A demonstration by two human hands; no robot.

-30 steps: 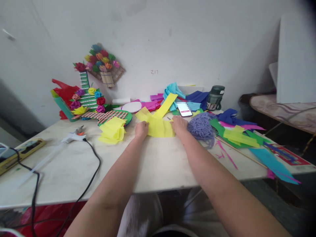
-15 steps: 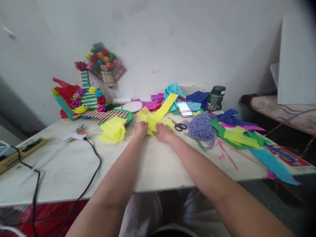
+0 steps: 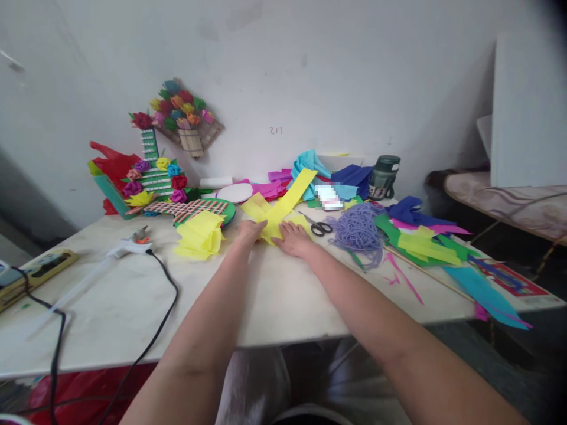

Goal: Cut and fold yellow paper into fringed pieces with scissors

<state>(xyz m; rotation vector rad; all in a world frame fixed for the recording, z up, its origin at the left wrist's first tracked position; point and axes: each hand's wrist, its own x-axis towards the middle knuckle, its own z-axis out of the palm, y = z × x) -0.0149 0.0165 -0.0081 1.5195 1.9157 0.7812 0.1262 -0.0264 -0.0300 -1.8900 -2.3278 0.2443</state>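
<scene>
Yellow crepe paper [image 3: 277, 215] lies between my hands, with one long strip reaching up toward the blue paper. At its left edge is my left hand [image 3: 250, 231], the thumb against the paper and the other fingers hard to make out. My right hand [image 3: 295, 238] rests flat on the paper's lower right part, fingers spread. A stack of yellow paper pieces [image 3: 200, 236] lies left of my left hand. Black-handled scissors [image 3: 319, 228] lie just right of my right hand.
Purple yarn [image 3: 358, 230], a dark bottle [image 3: 384, 177] and coloured paper [image 3: 427, 245] are on the right. On the left are a flowered guitar craft [image 3: 157, 177], a glue gun [image 3: 129, 247] with a black cord, and a power strip [image 3: 39, 274].
My left hand has turned a little, its thumb now stretched out over the paper where the fingers were bunched before. The whole view has shifted slightly.
</scene>
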